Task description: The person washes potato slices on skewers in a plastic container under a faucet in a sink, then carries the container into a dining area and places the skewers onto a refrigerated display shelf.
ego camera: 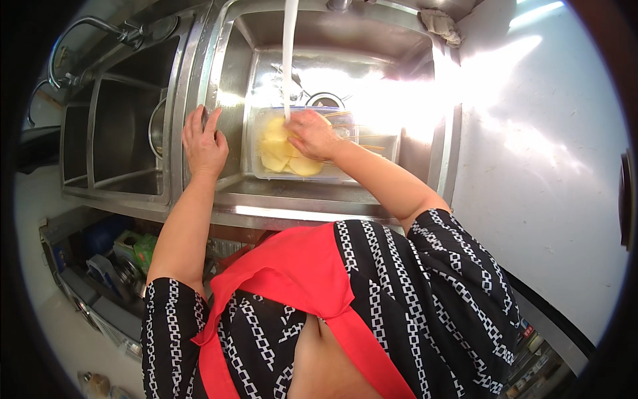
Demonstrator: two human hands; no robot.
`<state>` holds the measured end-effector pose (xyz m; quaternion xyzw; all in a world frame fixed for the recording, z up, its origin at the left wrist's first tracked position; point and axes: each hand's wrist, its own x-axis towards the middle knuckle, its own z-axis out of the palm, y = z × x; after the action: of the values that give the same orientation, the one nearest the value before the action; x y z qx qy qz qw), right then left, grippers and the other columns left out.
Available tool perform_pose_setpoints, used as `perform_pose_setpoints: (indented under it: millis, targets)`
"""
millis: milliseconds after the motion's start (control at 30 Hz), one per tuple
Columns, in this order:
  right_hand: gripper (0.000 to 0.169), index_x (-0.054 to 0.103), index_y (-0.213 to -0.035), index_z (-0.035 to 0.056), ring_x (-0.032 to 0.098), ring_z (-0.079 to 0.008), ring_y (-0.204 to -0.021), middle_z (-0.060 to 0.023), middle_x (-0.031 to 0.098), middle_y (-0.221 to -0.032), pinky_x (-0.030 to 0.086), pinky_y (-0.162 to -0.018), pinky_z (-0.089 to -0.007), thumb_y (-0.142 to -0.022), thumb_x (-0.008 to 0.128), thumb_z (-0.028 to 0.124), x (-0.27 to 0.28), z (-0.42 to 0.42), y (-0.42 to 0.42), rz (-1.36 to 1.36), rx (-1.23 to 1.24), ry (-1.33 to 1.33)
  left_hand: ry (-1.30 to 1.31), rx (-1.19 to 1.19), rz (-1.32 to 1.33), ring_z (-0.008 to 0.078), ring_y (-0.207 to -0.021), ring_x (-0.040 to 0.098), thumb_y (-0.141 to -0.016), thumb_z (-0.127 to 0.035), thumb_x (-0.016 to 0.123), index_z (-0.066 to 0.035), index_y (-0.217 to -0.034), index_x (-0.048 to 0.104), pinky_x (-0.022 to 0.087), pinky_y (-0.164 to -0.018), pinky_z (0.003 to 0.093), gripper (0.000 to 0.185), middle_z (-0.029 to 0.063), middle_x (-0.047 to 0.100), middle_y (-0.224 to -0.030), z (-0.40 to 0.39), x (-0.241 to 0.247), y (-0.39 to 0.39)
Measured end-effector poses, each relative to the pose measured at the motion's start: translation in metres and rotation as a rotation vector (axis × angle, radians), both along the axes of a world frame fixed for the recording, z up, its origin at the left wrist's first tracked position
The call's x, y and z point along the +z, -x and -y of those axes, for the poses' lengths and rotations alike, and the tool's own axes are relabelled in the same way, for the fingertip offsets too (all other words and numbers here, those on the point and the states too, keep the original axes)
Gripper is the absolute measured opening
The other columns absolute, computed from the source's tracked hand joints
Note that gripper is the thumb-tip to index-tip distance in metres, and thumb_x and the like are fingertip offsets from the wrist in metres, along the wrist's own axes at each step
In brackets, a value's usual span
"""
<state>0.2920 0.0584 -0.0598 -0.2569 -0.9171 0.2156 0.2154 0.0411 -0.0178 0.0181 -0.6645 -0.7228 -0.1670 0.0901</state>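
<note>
A clear plastic container (pixel 256 172) with a bluish rim sits in the large steel sink basin (pixel 239 185). Thin pale yellow slices (pixel 274 154), which look like potato, lie in its left part. Thin wooden skewers (pixel 371 147) stick out over its right side. My right hand (pixel 315 135) reaches into the container, its fingers curled around some slices; its fingertips are partly hidden. A stream of water (pixel 288 65) falls right beside those fingers. My left hand (pixel 204 142) rests on the steel divider between the basins, fingers spread and holding nothing.
Left of the divider are smaller basins (pixel 124 134) with a round metal-rimmed vessel (pixel 158 128) inside. A curved faucet (pixel 89 21) stands behind them. A drain (pixel 325 99) shows behind the container. A crumpled cloth (pixel 440 26) lies at the far right corner, beside a white counter (pixel 528 164) with strong glare.
</note>
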Motion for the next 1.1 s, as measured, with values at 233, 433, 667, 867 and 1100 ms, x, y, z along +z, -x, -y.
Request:
perform_pose_setpoints:
  millis: [233,433,667,867,1100]
  targets:
    - [0.045,0.048,-0.120,0.0037,0.047,-0.0382,-0.113,-0.0201,0.051,-0.122,0.035,-0.097,-0.0425,-0.089,0.047,0.036,0.022,-0.028,-0.123,-0.266,-0.783,0.307,-0.034,0.006,-0.007,0.0281,-0.120,0.040,-0.072,-0.006,0.057,-0.022,-0.118,0.055,0.031,-0.100,0.0427,0.048,0.0084,0.045,-0.128,0.005,-0.007,0.003]
    - [0.061,0.039,-0.131,-0.0032,0.040,-0.0359,-0.123,-0.0238,0.042,-0.133,0.027,-0.104,-0.0371,-0.093,0.034,0.045,0.008,-0.029,-0.136,0.049,-0.781,0.791,0.012,0.024,-0.023,0.0274,-0.123,0.038,-0.074,-0.007,0.055,-0.024,-0.122,0.052,0.030,-0.101,0.0421,0.051,0.0082,0.043,-0.131,0.007,-0.002,0.003]
    - [0.061,0.041,-0.128,-0.0057,0.038,-0.0338,-0.125,-0.0267,0.044,-0.129,0.024,-0.106,-0.0363,-0.092,0.040,0.043,0.053,-0.013,-0.108,0.076,-0.849,0.701,-0.015,0.021,-0.027,0.0281,-0.120,0.039,-0.073,-0.005,0.056,-0.022,-0.119,0.054,0.031,-0.100,0.0427,0.049,0.0095,0.045,-0.127,0.008,-0.001,0.006]
    - [0.056,0.047,-0.121,-0.0074,0.045,-0.0401,-0.117,-0.0296,0.050,-0.119,0.035,-0.100,-0.0413,-0.085,0.056,0.034,0.037,-0.105,-0.118,-0.313,-0.753,0.187,0.002,-0.011,0.009,0.0320,-0.120,0.039,-0.072,-0.004,0.054,-0.016,-0.119,0.054,0.030,-0.101,0.0442,0.049,0.0133,0.044,-0.128,0.004,0.005,0.002]
    - [0.032,0.059,-0.102,-0.0023,0.060,-0.0189,-0.076,-0.0148,0.063,-0.085,0.049,-0.062,-0.0333,-0.077,0.059,0.018,0.140,-0.250,-0.053,-0.681,-0.770,0.637,0.051,0.025,0.062,0.0285,-0.124,0.035,-0.073,-0.009,0.057,-0.021,-0.119,0.054,0.027,-0.103,0.0454,0.048,0.0091,0.040,-0.132,0.010,0.010,0.007]
